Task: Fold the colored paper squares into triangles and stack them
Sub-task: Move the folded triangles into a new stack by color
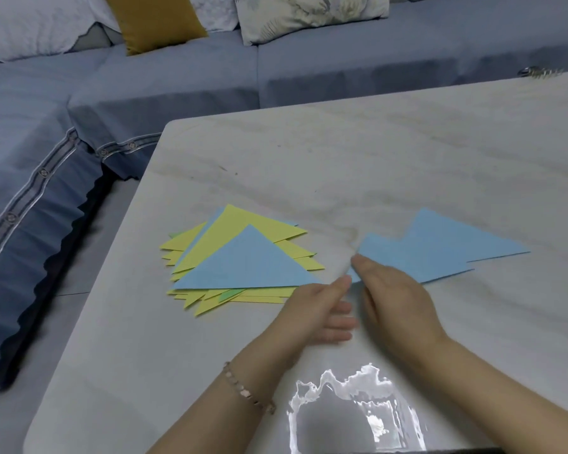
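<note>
A stack of folded triangles [243,260] lies on the table's left half, yellow ones with a green edge showing underneath and a blue triangle on top. To its right lie blue papers [440,250], overlapping one another. My right hand [394,299] rests on their near left corner, fingers curled with the thumb at the paper's edge. My left hand [318,309] lies beside it, fingers extended toward the same corner, between the stack and the blue papers.
The pale marble table [341,165] has a bright glare patch near its front edge. A blue-grey sofa [145,86] with a mustard cushion [154,21] and patterned pillows wraps the far and left sides. A small metal object [538,72] sits at the far right table edge.
</note>
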`<state>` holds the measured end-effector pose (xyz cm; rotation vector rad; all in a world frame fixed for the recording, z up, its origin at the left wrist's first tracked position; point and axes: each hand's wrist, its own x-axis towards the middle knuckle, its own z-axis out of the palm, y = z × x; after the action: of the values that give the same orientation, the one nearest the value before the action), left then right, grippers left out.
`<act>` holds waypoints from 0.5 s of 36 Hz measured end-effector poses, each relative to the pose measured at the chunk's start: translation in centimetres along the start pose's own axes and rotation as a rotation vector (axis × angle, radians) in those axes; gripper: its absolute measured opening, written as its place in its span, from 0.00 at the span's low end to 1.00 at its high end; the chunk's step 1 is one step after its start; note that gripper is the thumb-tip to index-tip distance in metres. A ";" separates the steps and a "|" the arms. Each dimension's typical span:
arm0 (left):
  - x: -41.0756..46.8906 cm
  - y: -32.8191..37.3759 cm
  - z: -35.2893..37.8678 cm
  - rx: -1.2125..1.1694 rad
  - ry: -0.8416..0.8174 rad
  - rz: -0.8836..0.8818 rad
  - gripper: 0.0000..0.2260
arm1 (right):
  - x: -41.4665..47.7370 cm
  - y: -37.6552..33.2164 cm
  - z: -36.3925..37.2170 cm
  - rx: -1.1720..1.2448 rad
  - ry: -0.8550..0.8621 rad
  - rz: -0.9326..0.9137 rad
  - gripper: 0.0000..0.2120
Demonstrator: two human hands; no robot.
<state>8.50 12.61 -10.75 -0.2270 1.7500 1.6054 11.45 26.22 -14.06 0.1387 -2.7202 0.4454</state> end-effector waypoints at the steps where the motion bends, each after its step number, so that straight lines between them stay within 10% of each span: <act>1: 0.1 -0.1 0.2 -0.013 -0.025 0.002 0.14 | -0.5 -0.7 -0.1 0.080 -0.039 0.009 0.17; 12: -0.6 -0.6 -4.1 0.505 0.302 0.559 0.13 | -3.0 0.0 -0.4 0.170 -0.213 -0.088 0.24; 18: -0.7 -2.5 -8.6 0.721 0.551 0.490 0.13 | -2.9 -0.3 1.8 0.202 -0.406 -0.182 0.25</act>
<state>7.05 3.94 -12.75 0.1405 2.8646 1.1517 13.57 25.42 -16.67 0.5839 -3.0080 0.7024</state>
